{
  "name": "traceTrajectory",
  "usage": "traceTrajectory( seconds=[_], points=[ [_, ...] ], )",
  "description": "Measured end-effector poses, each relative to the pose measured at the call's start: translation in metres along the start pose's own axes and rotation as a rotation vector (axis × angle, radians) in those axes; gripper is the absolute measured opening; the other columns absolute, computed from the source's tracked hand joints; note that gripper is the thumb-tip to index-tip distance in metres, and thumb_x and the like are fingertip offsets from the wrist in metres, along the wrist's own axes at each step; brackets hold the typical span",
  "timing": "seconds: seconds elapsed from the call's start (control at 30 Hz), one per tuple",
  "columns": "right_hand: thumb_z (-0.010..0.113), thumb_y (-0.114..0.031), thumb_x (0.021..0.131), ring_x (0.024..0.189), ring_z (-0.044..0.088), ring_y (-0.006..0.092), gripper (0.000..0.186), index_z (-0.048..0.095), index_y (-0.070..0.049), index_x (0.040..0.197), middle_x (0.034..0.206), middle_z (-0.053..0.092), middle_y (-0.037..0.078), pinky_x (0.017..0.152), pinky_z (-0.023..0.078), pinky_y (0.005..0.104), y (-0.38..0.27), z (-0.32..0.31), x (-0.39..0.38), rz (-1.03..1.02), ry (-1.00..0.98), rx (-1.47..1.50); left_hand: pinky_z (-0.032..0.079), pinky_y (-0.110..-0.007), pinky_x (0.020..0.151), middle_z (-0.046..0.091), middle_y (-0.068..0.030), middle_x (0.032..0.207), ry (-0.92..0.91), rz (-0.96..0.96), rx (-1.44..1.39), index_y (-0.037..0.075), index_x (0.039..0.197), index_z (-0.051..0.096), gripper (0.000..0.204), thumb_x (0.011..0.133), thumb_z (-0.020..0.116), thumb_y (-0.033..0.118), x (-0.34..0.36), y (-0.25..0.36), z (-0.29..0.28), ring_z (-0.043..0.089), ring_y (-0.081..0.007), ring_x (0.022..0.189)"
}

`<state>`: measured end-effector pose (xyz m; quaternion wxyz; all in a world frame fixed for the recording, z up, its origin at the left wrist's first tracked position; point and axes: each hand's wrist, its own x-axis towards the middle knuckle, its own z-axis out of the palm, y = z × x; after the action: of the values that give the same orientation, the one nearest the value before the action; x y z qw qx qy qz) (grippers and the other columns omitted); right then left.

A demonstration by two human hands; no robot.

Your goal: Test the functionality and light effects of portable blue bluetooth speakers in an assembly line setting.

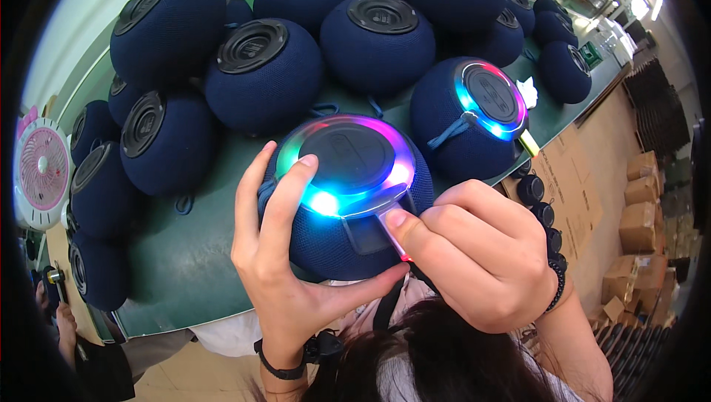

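Observation:
A round navy fabric speaker [337, 156] stands on the table right in front of me, its top ring glowing in several colours. My left hand [274, 261] steadies it, fingers over the lit rim and thumb low on the front. Pinched in my right hand [485, 254] is a small slim stick [393, 236] with a red-lit end, held at the speaker's front port recess [361, 235]. A dark port flap is lifted above the recess. Whether the stick is inserted cannot be made out. To the right stands another lit speaker [444, 109] with a pale stick [529, 143] at its side.
Unlit navy speakers [263, 76] crowd the back and left of the green table [200, 254]. A pink-and-white fan [43, 163] is at far left, near another person's hand [67, 324]. Cardboard boxes [638, 228] and flat cardboard [566, 180] lie at right.

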<state>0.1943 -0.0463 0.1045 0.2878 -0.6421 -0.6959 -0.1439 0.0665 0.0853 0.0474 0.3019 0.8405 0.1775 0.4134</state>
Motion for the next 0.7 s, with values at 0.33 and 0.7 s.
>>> traceTrajectory(
  seconds=[0.33,0.7],
  points=[
    [0.066,-0.008,0.06,0.068,0.055,0.0208,0.033,0.066,0.003,0.092,0.079,0.056,0.006,0.056,0.046,0.029,0.013,0.015,-0.004,-0.121,0.073,0.122,0.049,-0.047,0.094,0.046,-0.0289,0.131,-0.03,-0.029,-0.115,0.009,0.123,0.057,0.091,0.043,0.093,0.035,-0.008,-0.012,-0.01,0.055,-0.042,0.115],
    [0.082,-0.036,0.074,0.079,0.057,0.0249,0.055,0.061,0.001,0.109,0.091,0.059,0.012,0.072,0.047,0.0363,0.088,-0.03,-0.063,0.116,0.303,0.152,0.045,-0.05,0.099,0.034,-0.0279,0.142,-0.072,-0.059,-0.061,0.022,0.121,0.062,0.087,0.041,0.094,0.036,-0.024,-0.014,-0.014,0.047,-0.0455,0.123]
  ],
)
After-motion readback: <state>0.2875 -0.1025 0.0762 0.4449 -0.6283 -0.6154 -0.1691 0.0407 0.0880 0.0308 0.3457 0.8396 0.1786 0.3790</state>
